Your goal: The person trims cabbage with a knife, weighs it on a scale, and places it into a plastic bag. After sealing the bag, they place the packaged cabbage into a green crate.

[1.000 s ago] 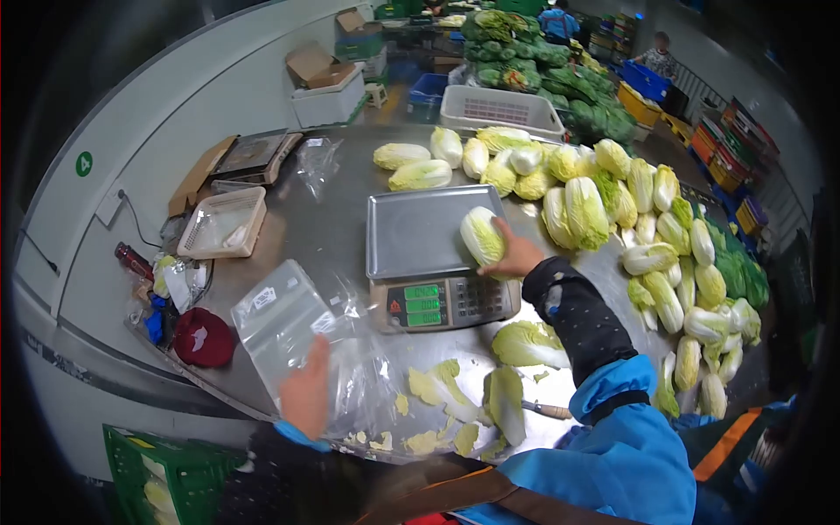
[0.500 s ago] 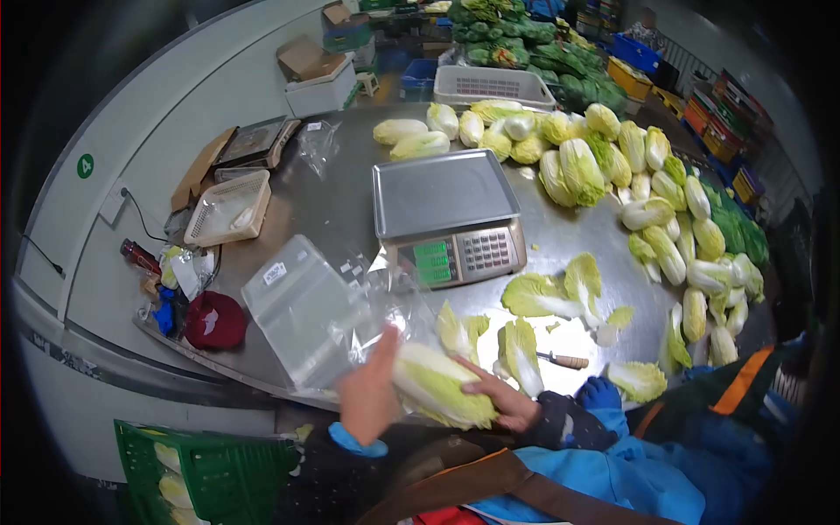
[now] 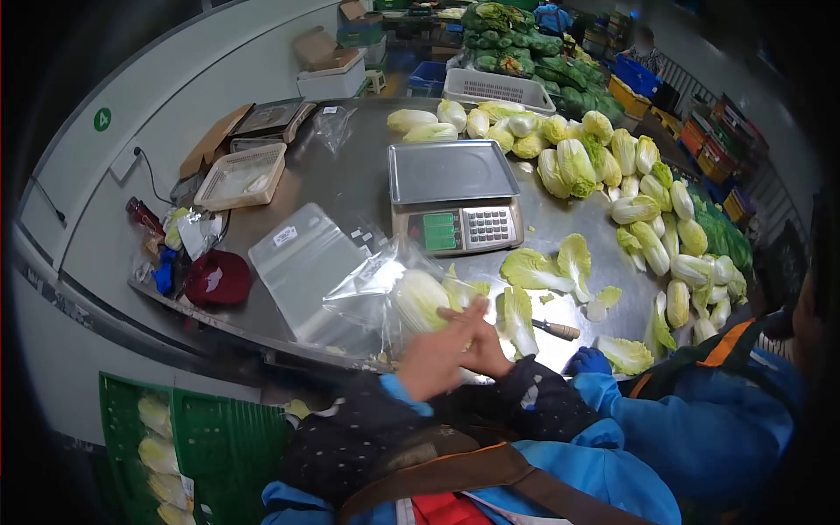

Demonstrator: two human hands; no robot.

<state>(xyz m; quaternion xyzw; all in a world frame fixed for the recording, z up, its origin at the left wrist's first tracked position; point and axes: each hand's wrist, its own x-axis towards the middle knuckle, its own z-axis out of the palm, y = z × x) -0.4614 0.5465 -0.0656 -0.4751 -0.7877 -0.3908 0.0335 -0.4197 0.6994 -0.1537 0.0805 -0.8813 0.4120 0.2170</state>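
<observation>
A pale napa cabbage [image 3: 418, 300] lies in a clear plastic bag [image 3: 372, 284] at the table's front edge. My left hand [image 3: 430, 360] is closed at the near end of the cabbage, where the bag's mouth seems to be. Right against it, my right hand [image 3: 486, 347] grips the same end; its fingertips are partly hidden. To the left lies a stack of flat clear bags [image 3: 306, 271]. Loose cabbage leaves [image 3: 518, 319] and a wooden-handled knife [image 3: 557, 329] are to the right of my hands.
A digital scale [image 3: 455, 188] stands beyond my hands. Several napa cabbages [image 3: 634, 208] are piled at the back and right. A dark red cap [image 3: 217, 278] lies at left. A green crate [image 3: 219, 437] with cabbages stands below. At right, a co-worker's blue-gloved hand [image 3: 588, 360] rests by the edge.
The cabbage has moved forward into the bag. My left hand has swung from its left side to its near end, and my right hand has shifted there too.
</observation>
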